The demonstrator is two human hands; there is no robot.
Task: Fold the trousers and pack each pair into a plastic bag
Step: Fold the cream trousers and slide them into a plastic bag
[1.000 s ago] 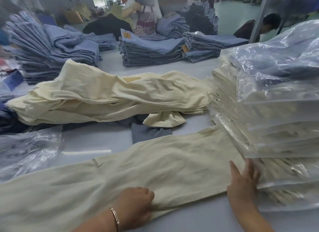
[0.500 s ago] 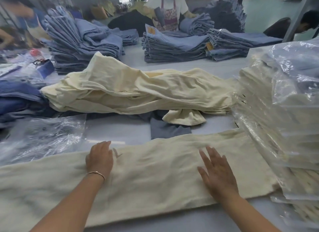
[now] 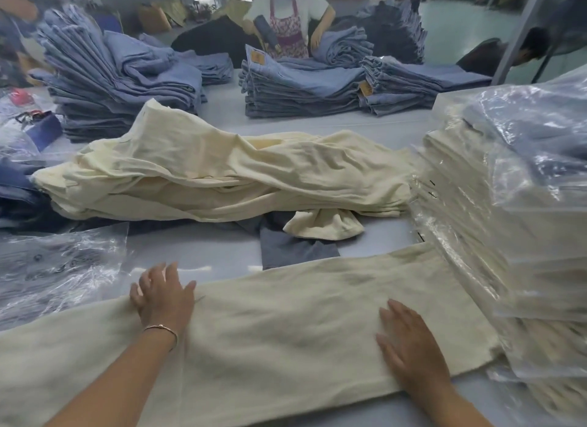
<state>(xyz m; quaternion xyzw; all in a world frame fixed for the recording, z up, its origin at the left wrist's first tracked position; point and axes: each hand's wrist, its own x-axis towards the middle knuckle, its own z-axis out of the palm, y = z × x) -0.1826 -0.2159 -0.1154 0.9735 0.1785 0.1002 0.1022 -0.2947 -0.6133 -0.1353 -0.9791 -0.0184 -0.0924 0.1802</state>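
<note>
A cream pair of trousers point(image 3: 279, 328) lies flat and stretched across the table in front of me. My left hand point(image 3: 162, 296) rests palm down on its far edge, fingers spread, a thin bracelet on the wrist. My right hand point(image 3: 409, 347) presses flat on the cloth nearer the right end. Neither hand grips anything. Behind lies a loose heap of cream trousers point(image 3: 222, 175). Empty plastic bags point(image 3: 60, 264) lie at the left.
A tall stack of bagged cream trousers point(image 3: 508, 223) stands at the right, close to my right hand. Piles of blue jeans point(image 3: 305, 86) fill the far table, and a dark grey garment point(image 3: 295, 252) pokes out under the cream heap. Another person point(image 3: 286, 16) works opposite.
Both hands have slid over the cream trousers: from the near edge one second ago to flat on top, the left hand now at the far edge. The view has tilted up.
</note>
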